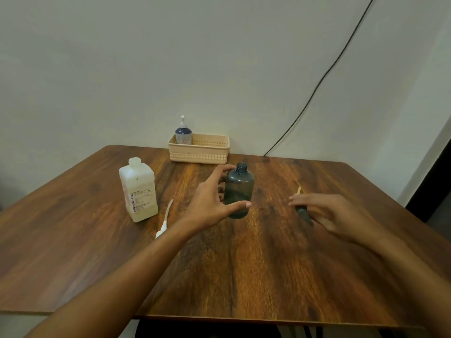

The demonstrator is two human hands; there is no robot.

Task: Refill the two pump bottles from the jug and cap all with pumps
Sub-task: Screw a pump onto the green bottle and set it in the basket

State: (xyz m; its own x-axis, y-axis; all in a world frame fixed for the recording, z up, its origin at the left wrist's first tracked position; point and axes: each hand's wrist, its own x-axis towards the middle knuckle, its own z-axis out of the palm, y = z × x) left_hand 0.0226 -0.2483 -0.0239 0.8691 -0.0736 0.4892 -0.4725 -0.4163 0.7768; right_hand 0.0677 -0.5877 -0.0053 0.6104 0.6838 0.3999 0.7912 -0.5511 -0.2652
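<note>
Grey bottle [240,189] upright, clasped between curled thumb and fingers of left hand [210,198], right hand [341,215] fingers curled round dark pump [302,212]

Beige basket [199,156] on wooden table [244,264]

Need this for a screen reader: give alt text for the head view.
Left hand grips an uncapped dark bottle on a table; right hand holds a dark pump. Open white jug, loose white pump, basket with capped bottle.
</note>
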